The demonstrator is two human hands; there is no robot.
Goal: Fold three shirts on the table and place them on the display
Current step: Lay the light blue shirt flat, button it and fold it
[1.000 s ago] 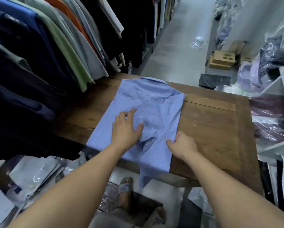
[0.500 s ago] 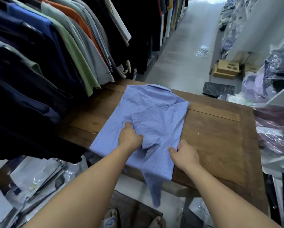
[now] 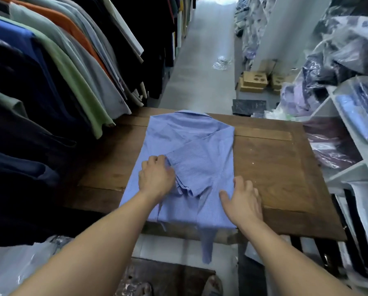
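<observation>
A light blue shirt (image 3: pixel 191 144) lies collar-away on the wooden table (image 3: pixel 270 167), its right side folded in with the short sleeve lying across the back. My left hand (image 3: pixel 156 178) has its fingers curled at the sleeve's left edge and pinches the cloth there. My right hand (image 3: pixel 243 197) lies flat with spread fingers on the shirt's lower right edge, partly on the table. A strip of the shirt hangs over the table's near edge.
A rail of hanging shirts (image 3: pixel 57 77) crowds the table's left side. White shelves (image 3: pixel 353 133) with bagged clothes stand at the right. Cardboard boxes (image 3: pixel 254 82) sit on the floor of the aisle beyond. Plastic bags lie under the table at left.
The sleeve now lies folded onto the shirt's back. My left hand went from flat to curled on the sleeve edge. My right hand opened out flat. The view shifted closer.
</observation>
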